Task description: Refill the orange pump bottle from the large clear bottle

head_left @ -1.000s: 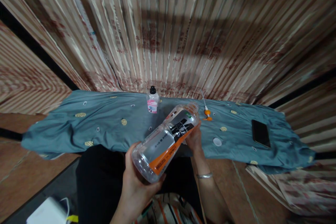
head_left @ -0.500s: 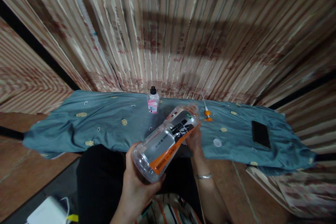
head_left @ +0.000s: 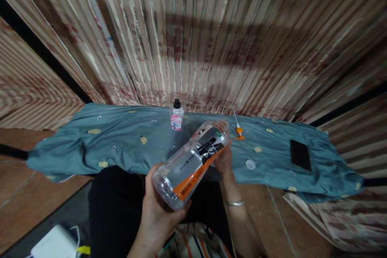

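Observation:
A big clear plastic bottle (head_left: pixel 189 165) with a silver, black and orange label lies tilted in both hands, its neck up and to the right. My left hand (head_left: pixel 160 199) is wrapped round its base. Near the neck end, my right hand (head_left: pixel 223 159) grips it from behind, and most of those fingers are hidden by the bottle. Just right of the neck, an orange and white pump head (head_left: pixel 239 131) with a thin tube rests on the cloth. A small clear bottle (head_left: pixel 176 117) with a black cap and pink label stands upright behind.
A blue-green patterned cloth (head_left: pixel 127 149) covers the low table. On it, toward the right, are a white disc (head_left: pixel 250 164) and a black phone (head_left: pixel 300 155). A striped curtain (head_left: pixel 193 40) hangs behind. A white device (head_left: pixel 56 244) with a cable sits at lower left.

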`<action>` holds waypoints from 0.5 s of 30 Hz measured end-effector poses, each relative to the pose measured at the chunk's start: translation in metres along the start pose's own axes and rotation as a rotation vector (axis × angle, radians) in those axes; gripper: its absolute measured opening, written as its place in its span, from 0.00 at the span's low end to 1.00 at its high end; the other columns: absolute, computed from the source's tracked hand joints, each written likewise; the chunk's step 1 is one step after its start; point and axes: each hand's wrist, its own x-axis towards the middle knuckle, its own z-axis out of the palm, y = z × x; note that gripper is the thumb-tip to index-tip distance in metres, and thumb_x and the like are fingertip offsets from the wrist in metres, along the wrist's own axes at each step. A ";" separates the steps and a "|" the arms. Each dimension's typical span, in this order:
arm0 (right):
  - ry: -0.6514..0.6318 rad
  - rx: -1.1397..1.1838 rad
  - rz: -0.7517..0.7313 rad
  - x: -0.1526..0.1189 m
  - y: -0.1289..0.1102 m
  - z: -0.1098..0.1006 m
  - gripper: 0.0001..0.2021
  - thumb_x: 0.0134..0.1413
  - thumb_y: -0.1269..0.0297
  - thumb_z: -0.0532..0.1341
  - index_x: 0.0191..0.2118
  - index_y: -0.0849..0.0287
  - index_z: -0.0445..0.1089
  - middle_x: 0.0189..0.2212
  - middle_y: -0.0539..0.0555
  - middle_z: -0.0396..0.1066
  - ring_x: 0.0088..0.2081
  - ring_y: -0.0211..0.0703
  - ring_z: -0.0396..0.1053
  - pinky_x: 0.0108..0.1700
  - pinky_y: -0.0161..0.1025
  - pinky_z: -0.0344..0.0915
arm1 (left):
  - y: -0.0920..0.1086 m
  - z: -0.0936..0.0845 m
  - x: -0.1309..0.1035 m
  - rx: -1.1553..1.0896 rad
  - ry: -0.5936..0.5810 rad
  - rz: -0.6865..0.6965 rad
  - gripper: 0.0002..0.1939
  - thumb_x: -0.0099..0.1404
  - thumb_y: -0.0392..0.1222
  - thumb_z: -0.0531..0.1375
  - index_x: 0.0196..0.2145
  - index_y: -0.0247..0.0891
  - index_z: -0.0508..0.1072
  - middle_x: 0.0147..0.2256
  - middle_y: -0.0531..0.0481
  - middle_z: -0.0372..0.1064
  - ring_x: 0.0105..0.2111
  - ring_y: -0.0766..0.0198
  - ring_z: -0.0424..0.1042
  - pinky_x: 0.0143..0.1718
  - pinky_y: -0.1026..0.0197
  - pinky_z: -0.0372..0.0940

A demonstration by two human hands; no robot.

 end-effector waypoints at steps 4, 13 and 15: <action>0.012 -0.003 0.028 0.000 -0.002 -0.001 0.32 0.46 0.47 0.66 0.54 0.54 0.55 0.44 0.62 0.79 0.44 0.60 0.80 0.42 0.52 0.77 | 0.001 0.000 0.000 -0.035 -0.007 -0.007 0.39 0.44 0.40 0.70 0.54 0.42 0.66 0.46 0.49 0.74 0.45 0.54 0.79 0.47 0.55 0.74; -0.003 -0.006 0.052 0.000 -0.004 -0.002 0.33 0.44 0.48 0.66 0.53 0.55 0.55 0.44 0.63 0.79 0.43 0.59 0.80 0.43 0.52 0.76 | 0.000 0.001 0.000 -0.025 0.006 0.001 0.39 0.44 0.41 0.71 0.54 0.42 0.66 0.46 0.50 0.73 0.45 0.54 0.78 0.48 0.54 0.73; -0.005 -0.003 0.032 0.000 -0.005 -0.002 0.34 0.45 0.47 0.66 0.54 0.55 0.55 0.44 0.63 0.79 0.43 0.60 0.80 0.43 0.52 0.76 | -0.001 0.001 0.000 -0.024 0.004 0.004 0.39 0.44 0.41 0.71 0.55 0.42 0.66 0.46 0.50 0.73 0.45 0.54 0.78 0.48 0.55 0.73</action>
